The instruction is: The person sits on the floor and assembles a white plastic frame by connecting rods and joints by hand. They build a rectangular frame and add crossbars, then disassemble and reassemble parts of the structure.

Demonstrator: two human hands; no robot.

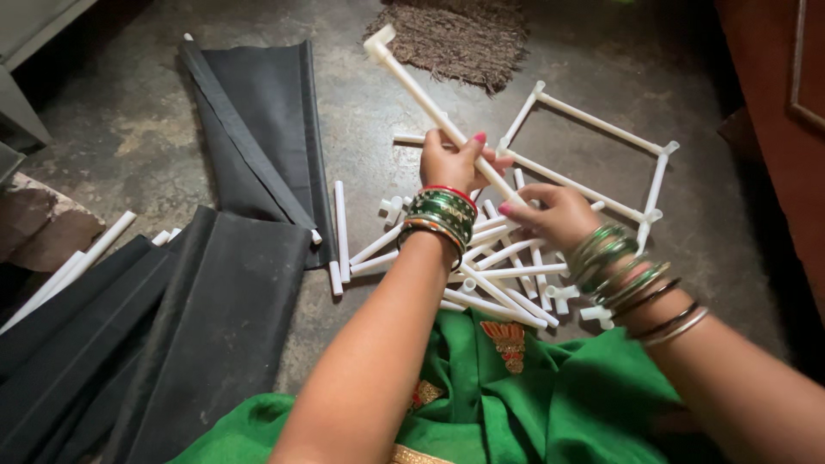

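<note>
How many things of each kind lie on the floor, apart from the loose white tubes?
Black fabric panels: 3
Assembled white tube frame: 1
Brown woven mat: 1
White tube held in both hands, left hand and right hand: 1
Total: 6

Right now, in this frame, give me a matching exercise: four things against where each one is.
Things:
1. white tube with corner joint
2. woven mat
3. dark fabric panels
4. rectangular tube frame

Places:
A. top edge of view, on the floor
B. floor, right of the hands
C. gripped by left hand and right hand
D. floor, left of the hands

Pairs: 1-C, 2-A, 3-D, 4-B
</note>
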